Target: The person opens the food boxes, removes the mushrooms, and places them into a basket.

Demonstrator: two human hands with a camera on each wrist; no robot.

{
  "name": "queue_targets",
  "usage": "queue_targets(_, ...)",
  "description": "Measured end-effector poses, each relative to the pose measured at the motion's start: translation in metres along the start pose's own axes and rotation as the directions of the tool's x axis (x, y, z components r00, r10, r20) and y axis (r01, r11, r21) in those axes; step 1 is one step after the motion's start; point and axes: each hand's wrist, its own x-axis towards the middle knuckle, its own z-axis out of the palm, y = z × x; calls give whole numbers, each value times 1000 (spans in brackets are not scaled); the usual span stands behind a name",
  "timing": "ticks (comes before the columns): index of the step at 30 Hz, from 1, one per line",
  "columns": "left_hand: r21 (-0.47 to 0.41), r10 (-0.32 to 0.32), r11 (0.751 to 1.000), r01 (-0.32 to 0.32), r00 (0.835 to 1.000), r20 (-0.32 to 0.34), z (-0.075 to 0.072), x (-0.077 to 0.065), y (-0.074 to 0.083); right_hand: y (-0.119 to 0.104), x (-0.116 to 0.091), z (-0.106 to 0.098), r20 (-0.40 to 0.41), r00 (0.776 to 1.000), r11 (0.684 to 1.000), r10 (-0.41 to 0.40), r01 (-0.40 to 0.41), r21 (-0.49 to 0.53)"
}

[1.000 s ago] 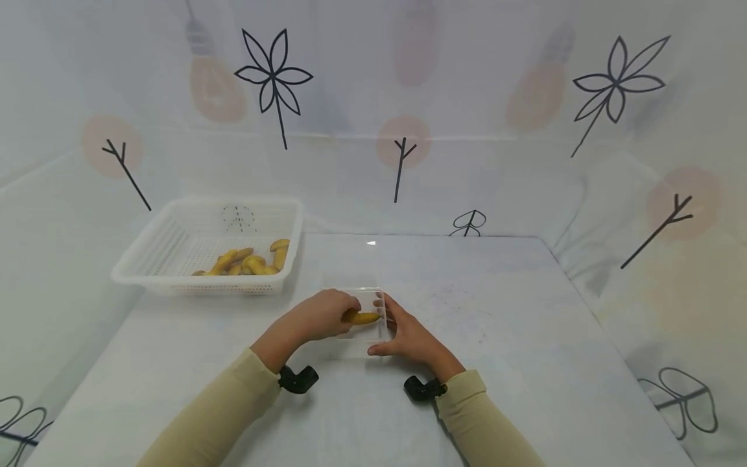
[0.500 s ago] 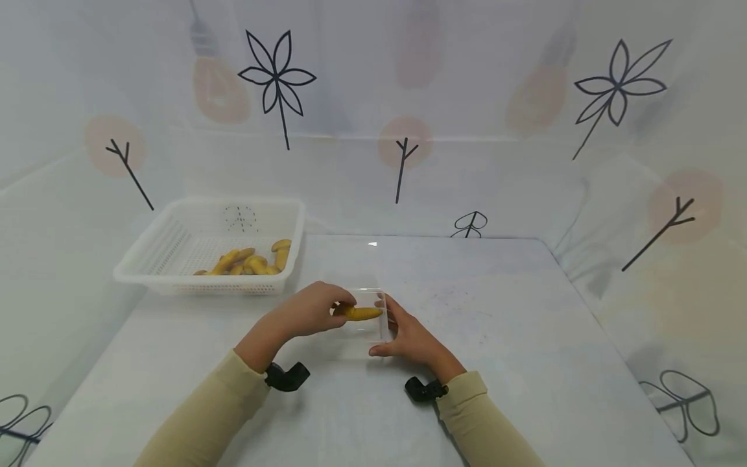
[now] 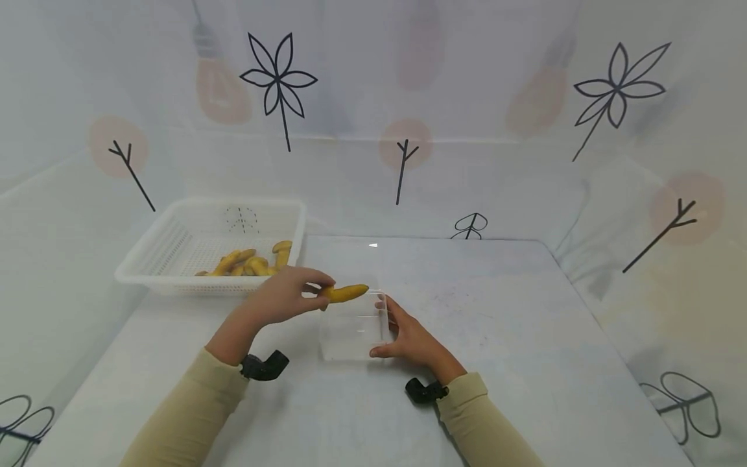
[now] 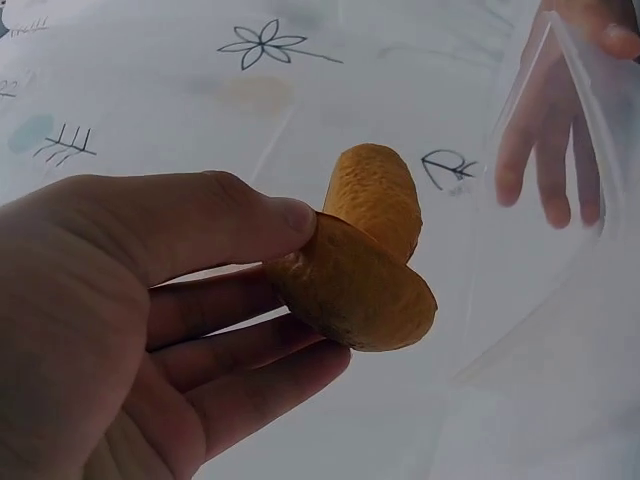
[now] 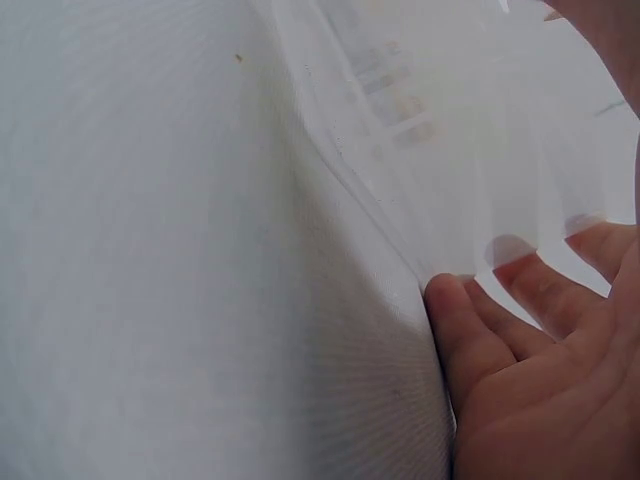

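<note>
My left hand (image 3: 290, 295) pinches a yellow-brown mushroom (image 3: 347, 293) above the back left part of a clear plastic box (image 3: 344, 357). In the left wrist view the thumb presses the mushroom's smooth rounded cap (image 4: 355, 285), fingers below it, and the rough stem (image 4: 375, 195) points away. My right hand (image 3: 411, 338) rests against the box's right side, fingers spread along the wall and thumb at the front corner. Fingertips (image 5: 450, 295) touch the clear wall in the right wrist view. No mushroom shows inside the box.
A white perforated basket (image 3: 204, 283) stands at the back left of the white table (image 3: 496, 363), with several yellow mushrooms (image 3: 227, 261) in it. A white cloth wall (image 3: 350, 175) with flower drawings rises behind the table.
My left hand has lifted the mushroom up out of the box and moved it left and back. The right hand stays at the box's right side.
</note>
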Motion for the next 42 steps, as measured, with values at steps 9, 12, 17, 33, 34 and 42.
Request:
queue_targets(9, -41, 1, 999, -5, 995, -100, -18, -10, -16, 0, 0, 0, 2, 1000, 1000, -11, 11, 5)
queue_targets(12, -55, 0, 998, -7, 992, -129, -23, -14, -23, 0, -1, 0, 3, 1000, 1000, -11, 11, 11)
queue_targets(17, -54, -23, 998, 14, 986, -167, -31, -19, -31, 0, -1, 1, 6, 1000, 1000, -12, 12, 21)
queue_targets(33, 34, -60, 997, 73, 954, -293, -51, -29, -48, 0, -2, 0, 13, 1000, 999, -11, 10, 32)
queue_targets(34, 39, -65, 996, 81, 952, -298, -52, -29, -50, 0, -2, 0, 13, 1000, 999, -12, 11, 33)
queue_targets(42, 16, -149, 987, 161, 941, -303, -63, -33, -64, 0, -1, -1, 14, 1000, 999, -22, 21, 30)
